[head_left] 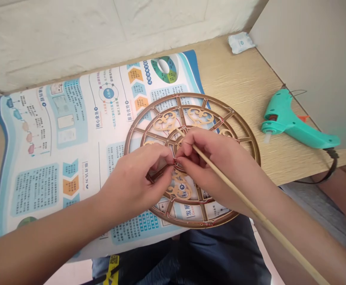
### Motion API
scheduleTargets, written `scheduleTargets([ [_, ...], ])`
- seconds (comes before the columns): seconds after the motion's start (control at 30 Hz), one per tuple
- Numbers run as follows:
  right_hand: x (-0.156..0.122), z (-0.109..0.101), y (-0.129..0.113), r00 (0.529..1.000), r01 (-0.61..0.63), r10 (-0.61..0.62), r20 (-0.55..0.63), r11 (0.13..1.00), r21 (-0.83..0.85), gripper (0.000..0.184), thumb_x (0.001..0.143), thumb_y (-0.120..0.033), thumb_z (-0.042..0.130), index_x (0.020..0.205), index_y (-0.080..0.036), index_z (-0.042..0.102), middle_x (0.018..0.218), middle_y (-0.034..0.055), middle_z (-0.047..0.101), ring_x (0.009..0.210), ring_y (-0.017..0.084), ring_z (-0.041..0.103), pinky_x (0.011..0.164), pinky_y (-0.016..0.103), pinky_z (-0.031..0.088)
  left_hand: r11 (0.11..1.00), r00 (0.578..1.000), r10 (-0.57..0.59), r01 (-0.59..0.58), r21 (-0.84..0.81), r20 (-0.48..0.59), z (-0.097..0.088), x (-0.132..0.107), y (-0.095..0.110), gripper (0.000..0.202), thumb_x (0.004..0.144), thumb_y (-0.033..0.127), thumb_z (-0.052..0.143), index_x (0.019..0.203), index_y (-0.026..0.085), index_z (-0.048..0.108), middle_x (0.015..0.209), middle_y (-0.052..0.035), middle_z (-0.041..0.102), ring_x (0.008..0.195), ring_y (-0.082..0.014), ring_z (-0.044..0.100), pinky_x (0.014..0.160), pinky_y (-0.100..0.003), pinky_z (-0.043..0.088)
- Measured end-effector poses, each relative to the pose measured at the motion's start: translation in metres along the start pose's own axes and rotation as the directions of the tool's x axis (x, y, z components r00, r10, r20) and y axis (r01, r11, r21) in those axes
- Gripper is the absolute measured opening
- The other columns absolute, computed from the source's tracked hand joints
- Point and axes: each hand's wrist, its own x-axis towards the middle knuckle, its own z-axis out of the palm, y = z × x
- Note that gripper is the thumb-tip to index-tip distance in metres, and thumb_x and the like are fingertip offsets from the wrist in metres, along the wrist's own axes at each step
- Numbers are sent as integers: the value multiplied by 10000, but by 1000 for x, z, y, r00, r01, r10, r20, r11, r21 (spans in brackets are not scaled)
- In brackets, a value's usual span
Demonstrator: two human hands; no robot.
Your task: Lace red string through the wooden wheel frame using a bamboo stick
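A round brown openwork frame (244, 130) with gold scroll ornaments lies flat on a printed poster (56, 130). Both my hands meet over its centre. My left hand (134, 178) is closed in a pinch at the hub, apparently on a thin red thread, too small to be sure. My right hand (211, 162) is also closed, pinching at the same spot. A long thin wooden stick (250, 209) runs from the frame's hub through my right hand and back along my forearm toward the lower right.
A teal hot glue gun (294, 124) with a black cord lies on the wooden desk (244, 71) to the right. A small white packet (240, 42) sits at the back by the wall. A grey panel stands on the right. My knees show below the desk edge.
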Motion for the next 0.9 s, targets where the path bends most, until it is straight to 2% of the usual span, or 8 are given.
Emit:
scheduleTargets([
  [0.1,-2,0,3,1000,-16,15,25,999,40,168,870,-65,642,889,-211,561,737,-95,619,607,55,540,569,204,424,993,995,104,-103,62,-4,0,0,-3,194,1012,41,613,1113,192,680,976,24,679,870,-62,645,716,-168,492],
  [0.2,-1,-1,5,999,-35,34,24,998,47,160,889,-89,653,880,-213,552,765,-90,645,626,63,554,587,224,437,981,985,171,-169,92,-12,0,0,-6,172,1030,60,637,1125,190,699,1150,-3,701,1032,-74,682,831,-159,536],
  [0.47,-1,-1,6,999,-37,37,2,999,20,187,889,-86,685,866,-216,552,729,-97,631,600,66,537,591,258,434,969,981,191,-192,154,22,-1,3,-4,116,1035,58,617,1001,165,644,1085,-31,636,985,-92,618,803,-187,524],
  [0.6,0,0,6,999,-43,43,-15,999,9,199,867,-76,701,850,-213,558,719,-95,627,609,67,537,586,263,429,970,984,178,-179,162,26,1,3,-4,115,1034,38,600,1031,148,634,1125,-42,636,1059,-91,618,908,-169,538],
  [0.73,-1,1,7,999,-37,37,-28,999,15,203,862,-74,718,851,-211,568,723,-96,633,615,64,541,595,255,438,962,977,212,-212,173,20,1,1,-6,143,1037,48,616,1129,145,666,1206,-44,651,1152,-85,628,1027,-158,531],
  [0.9,-2,0,7,999,-26,26,-33,1000,-10,188,880,-113,736,857,-210,577,711,-99,634,581,60,532,548,258,415,956,977,214,-209,204,1,0,1,-7,108,1041,71,632,1052,171,672,1152,-32,643,1075,-92,633,927,-182,544],
])
